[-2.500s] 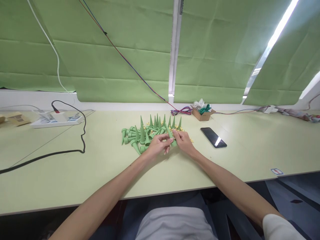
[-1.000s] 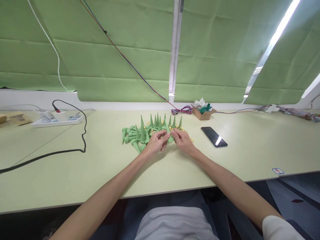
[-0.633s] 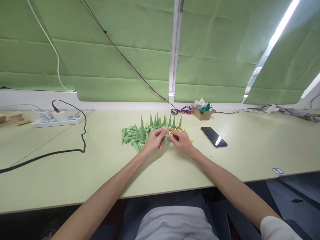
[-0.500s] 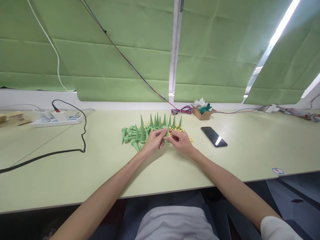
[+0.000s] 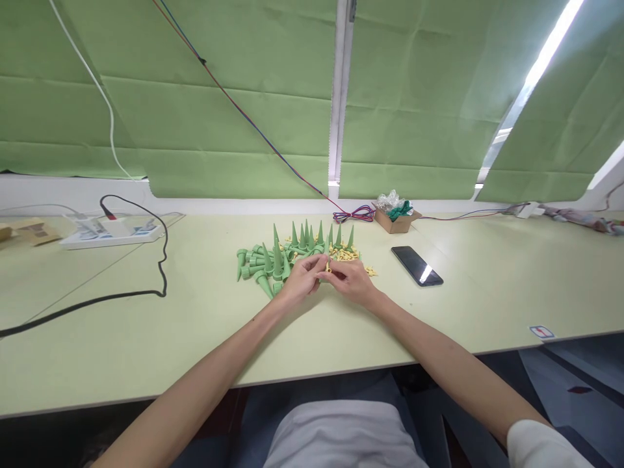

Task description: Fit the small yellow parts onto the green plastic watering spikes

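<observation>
My left hand (image 5: 303, 275) is closed with its fingertips on a green plastic spike (image 5: 327, 247), whose tip points away from me. Thumb and finger of my right hand (image 5: 353, 281) pinch a small yellow plastic piece (image 5: 328, 268) at the near end of that spike. Both hands meet just above the table, and the fingers partly hide the join. Behind and left of them lies a heap of green spikes (image 5: 258, 260), some upright on their caps, others on their sides. A pile of small yellow pieces (image 5: 347, 255) is just beyond my right hand.
A black phone (image 5: 417, 266) lies to the right on the pale table (image 5: 312, 344). Against the wall stand a small cardboard box (image 5: 394, 222) with plastic and green stuff, and a coil of wire (image 5: 353, 214). At left are a power strip (image 5: 114, 234) and a black cable (image 5: 163, 266).
The held green spike has tipped away from me, between my hands. The yellow piece at its near end now shows. My hands have shifted only slightly.
</observation>
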{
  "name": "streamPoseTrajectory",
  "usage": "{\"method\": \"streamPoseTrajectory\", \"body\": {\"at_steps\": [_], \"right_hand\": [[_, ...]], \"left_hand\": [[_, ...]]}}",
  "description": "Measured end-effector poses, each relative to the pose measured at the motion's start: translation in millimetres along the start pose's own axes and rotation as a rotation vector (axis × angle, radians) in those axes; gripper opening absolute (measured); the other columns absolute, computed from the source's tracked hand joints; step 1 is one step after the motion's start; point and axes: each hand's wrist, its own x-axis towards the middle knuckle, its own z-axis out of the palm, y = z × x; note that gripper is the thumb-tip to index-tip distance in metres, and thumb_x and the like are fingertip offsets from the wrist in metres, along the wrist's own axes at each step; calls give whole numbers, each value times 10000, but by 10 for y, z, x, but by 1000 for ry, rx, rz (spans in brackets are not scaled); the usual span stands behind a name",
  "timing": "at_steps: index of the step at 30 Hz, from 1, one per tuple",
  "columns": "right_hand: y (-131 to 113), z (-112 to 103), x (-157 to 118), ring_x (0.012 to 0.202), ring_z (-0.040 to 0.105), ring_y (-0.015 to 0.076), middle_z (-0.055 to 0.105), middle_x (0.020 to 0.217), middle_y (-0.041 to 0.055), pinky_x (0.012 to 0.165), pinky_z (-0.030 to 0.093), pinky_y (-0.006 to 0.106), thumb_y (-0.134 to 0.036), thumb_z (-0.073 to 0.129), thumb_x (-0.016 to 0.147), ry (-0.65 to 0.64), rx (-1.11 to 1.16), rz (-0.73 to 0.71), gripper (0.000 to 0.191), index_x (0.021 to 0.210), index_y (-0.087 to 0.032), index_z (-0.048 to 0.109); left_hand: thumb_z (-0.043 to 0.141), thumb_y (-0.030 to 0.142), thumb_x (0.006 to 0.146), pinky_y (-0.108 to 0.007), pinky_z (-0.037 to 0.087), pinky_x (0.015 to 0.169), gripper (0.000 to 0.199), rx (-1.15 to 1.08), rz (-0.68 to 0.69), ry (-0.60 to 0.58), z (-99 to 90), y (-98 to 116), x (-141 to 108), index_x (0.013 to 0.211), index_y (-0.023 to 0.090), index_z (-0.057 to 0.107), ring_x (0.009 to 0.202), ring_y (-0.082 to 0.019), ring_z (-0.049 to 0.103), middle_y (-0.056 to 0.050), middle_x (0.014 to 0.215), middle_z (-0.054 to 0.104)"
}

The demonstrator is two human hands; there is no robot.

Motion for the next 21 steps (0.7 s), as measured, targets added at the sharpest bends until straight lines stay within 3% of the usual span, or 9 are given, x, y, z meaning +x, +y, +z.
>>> {"method": "streamPoseTrajectory", "body": {"at_steps": [21], "right_hand": [[-35,16,-14,478,255,103,338,488,-30,506,236,264,-605,403,945,-5,-24,-10,568,549,-208,314]], "left_hand": [[639,622,795,-214,155,405,472,-1,35,45,12,-55,-12,708,161,584,435,-40,226,48,565,353]]}}
